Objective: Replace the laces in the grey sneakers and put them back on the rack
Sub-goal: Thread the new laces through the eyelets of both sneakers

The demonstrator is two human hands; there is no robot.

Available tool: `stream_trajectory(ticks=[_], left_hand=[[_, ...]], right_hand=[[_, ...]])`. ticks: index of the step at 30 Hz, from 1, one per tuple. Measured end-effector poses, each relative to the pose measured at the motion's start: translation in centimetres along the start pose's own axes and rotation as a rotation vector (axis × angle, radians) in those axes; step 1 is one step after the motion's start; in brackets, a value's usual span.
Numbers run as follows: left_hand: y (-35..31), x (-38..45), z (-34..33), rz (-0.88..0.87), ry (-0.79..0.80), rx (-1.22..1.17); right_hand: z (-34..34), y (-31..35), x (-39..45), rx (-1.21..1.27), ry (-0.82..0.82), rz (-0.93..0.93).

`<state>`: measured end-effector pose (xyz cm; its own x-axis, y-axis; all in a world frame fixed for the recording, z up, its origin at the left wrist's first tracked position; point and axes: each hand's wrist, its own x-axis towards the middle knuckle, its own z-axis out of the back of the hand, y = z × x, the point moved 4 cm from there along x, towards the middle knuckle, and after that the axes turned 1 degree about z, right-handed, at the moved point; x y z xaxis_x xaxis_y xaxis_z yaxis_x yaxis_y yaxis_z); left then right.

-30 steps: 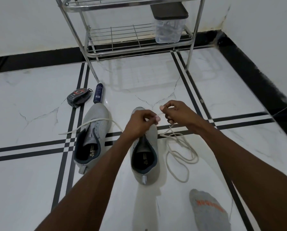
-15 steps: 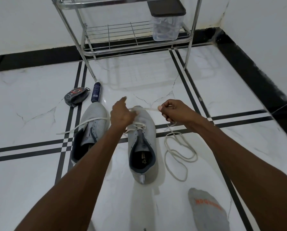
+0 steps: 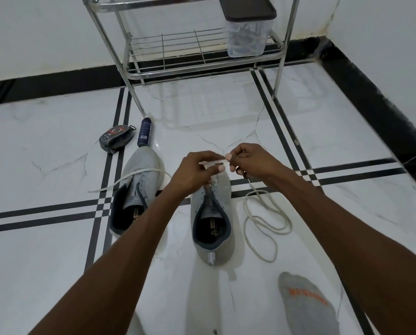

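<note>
Both hands, left [image 3: 197, 169] and right [image 3: 249, 160], pinched one lace [image 3: 213, 162] taut between fingertips above the right sneaker [image 3: 211, 213], probably evening its ends. Its slack coiled on the floor [image 3: 323, 141]; the rack [image 3: 202, 56] stood well apart.

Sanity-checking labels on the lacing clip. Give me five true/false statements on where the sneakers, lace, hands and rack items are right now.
1. Both hands, left hand and right hand, pinch the white lace above the right sneaker. True.
2. The left sneaker sits on the rack. False: it is on the floor.
3. The clear container stands on the rack's bottom shelf. True.
4. The spray can stands upright. False: it lies on its side.
5. Loose lace lies coiled left of both sneakers. False: right of them.
</note>
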<state>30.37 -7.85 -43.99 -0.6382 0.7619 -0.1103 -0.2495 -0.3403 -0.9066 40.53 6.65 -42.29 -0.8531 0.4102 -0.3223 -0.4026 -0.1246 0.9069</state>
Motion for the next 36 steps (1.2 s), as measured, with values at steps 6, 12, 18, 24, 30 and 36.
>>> stream_trajectory(ticks=[6, 12, 18, 24, 30, 36], left_hand=[[1.4, -0.8, 1.4, 0.070, -0.260, 0.095], [1.7, -4.4, 2.0, 0.150, -0.408, 0.192], [2.4, -6.0, -0.5, 0.359, 0.019, 0.275], [3.2, -6.8, 0.1, 0.260, -0.285, 0.262], [4.6, -6.9, -0.5, 0.293, -0.356, -0.021], [4.9, -6.6, -1.0, 0.315, -0.410, -0.092]], right_hand=[[-1.4, 0.7, -1.1, 0.007, 0.192, 0.058], [-2.6, -0.2, -0.4, -0.026, 0.216, 0.052], [-4.0, -0.4, 0.0, -0.311, 0.060, 0.185], [-6.4, -0.6, 0.3, -0.725, 0.119, 0.303], [-7.7, -1.3, 1.6, -0.856, 0.198, 0.237], [-8.4, -0.8, 2.1, -1.056, 0.205, 0.239]])
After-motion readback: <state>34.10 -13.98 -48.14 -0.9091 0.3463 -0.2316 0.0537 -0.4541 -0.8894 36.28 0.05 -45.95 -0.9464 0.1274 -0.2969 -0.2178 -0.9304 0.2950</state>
